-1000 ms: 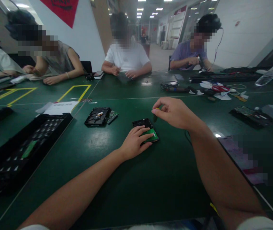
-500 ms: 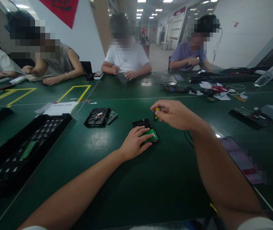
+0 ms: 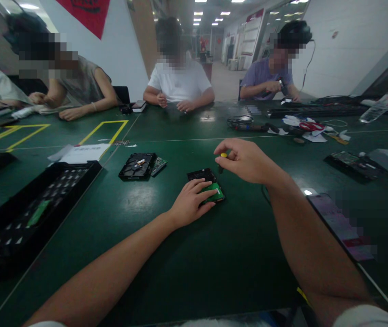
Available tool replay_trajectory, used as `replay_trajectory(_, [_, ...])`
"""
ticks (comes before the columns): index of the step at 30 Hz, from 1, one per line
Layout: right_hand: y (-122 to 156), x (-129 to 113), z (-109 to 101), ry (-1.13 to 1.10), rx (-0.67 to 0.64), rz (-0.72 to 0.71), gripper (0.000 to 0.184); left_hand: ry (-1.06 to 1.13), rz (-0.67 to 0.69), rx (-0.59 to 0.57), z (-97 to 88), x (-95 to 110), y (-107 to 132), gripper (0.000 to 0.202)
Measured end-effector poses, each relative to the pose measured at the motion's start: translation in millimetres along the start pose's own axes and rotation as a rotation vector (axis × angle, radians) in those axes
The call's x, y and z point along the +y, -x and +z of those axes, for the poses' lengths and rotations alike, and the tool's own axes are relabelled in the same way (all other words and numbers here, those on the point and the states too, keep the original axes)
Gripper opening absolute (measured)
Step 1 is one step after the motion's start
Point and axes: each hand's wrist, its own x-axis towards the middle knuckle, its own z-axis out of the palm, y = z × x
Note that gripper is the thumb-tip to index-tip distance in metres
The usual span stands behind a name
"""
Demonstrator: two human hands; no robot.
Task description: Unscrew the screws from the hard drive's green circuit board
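A small black hard drive point(image 3: 201, 175) with a green circuit board point(image 3: 215, 194) lies on the green table point(image 3: 187, 259) in front of me. My left hand point(image 3: 190, 203) rests flat on it, fingers spread, pressing it down. My right hand point(image 3: 245, 160) hovers just above and right of the drive, its fingers pinched on a small screwdriver with a yellow cap point(image 3: 223, 156), held upright with its tip down at the drive's far right corner.
A second opened drive point(image 3: 138, 165) with a loose board lies to the left. A black compartment tray point(image 3: 27, 213) fills the near left. A phone point(image 3: 337, 220) lies at my right. Several people sit at the far edge; scissors, cables and parts lie at far right.
My right hand has shifted slightly and turned the screwdriver, so the yellow cap now shows more clearly. My left hand stays on the drive.
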Motion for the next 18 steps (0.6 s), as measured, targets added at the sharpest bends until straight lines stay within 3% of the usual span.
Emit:
replay_trajectory(5, [0.4, -1.1, -0.5, -0.047, -0.086, -0.023, 0.021, -0.011, 0.001, 0.008, 0.9, 0.0, 0.7, 0.041])
replay_trajectory(12, [2.3, 0.9, -4.2, -0.195, -0.152, 0.099, 0.026, -0.011, 0.001, -0.001, 0.0, -0.3, 0.8, 0.042])
replay_trajectory(18, [2.0, -0.4, -2.0, -0.138, -0.083, 0.053, 0.022, -0.003, -0.001, 0.001, -0.1, -0.5, 0.6, 0.042])
